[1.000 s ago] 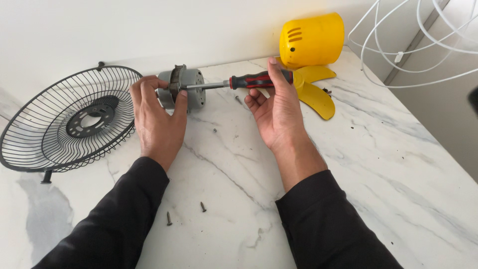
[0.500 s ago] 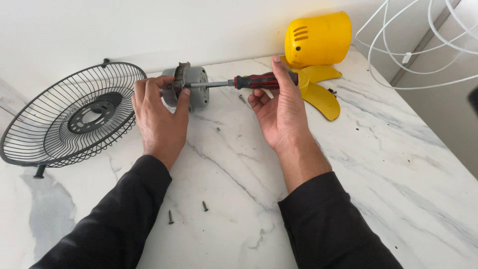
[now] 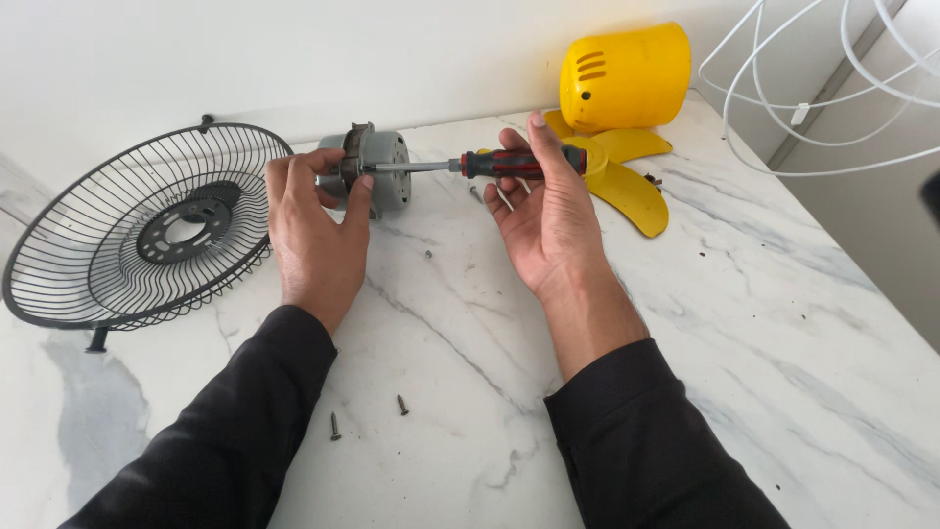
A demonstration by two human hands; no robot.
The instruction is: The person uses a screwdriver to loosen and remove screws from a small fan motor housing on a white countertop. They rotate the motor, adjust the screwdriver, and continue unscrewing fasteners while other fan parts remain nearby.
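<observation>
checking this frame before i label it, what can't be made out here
Head view:
- Screwdriver tip and the screw it meets: hidden behind the left hand on the grey motor.
- Yellow fan blades: partly covered by the right hand and yellow housing.
- White wire guard: cut off by the top and right edges.

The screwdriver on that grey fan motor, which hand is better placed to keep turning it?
Right, probably. The right hand already holds the screwdriver by its red and black handle, shaft pointing into the grey motor. The left hand grips the motor, steadying it on the marble table.
</observation>
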